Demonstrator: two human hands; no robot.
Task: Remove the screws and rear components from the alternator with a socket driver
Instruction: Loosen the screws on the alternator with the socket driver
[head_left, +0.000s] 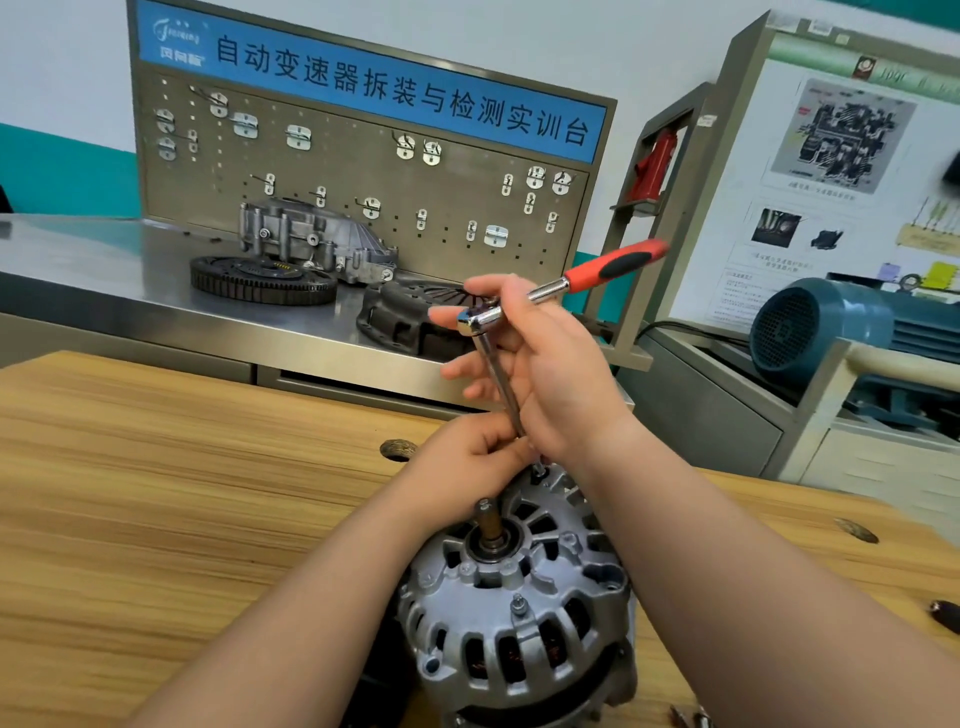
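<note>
The alternator (519, 597) sits low and centre in the frame on a wooden desk (156, 493), shaft end up. Both hands are on the driver (483, 318) — the right hand (550, 364) curled about its chrome head in mid-frame, the red-and-black handle poking toward the upper right, and the left hand (467, 457) pinching the long shaft just above the alternator's far rim, where the tip meets the housing. Behind, at upper left, a pegboard (337, 208) carries a blue banner (389, 88) reading 自动变速器拆装与检测实训台; the small logo in its corner is too blurred to read. The poster (831, 156) at the right edge has print — none of it legible.
</note>
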